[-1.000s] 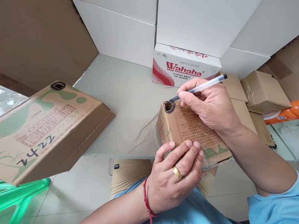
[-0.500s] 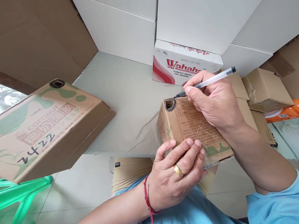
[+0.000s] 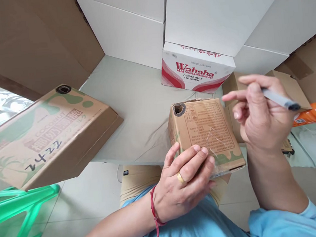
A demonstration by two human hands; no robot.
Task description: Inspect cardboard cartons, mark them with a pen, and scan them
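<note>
Behind the box, white cartons are stacked around a Wahaha carton. Left of the box, a larger coconut carton lies tilted over the worktop edge. The box itself sits at the worktop's near edge. The left hand grips the box's near end, fingers curled over its top. The right hand hangs just right of the box, clear of it, pinching a pen.

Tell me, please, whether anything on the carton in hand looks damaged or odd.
Yes: the small carton, gripped by the left hand, has a ragged, dark-rimmed hole at its far left corner, and its clear tape lies wrinkled.
</note>
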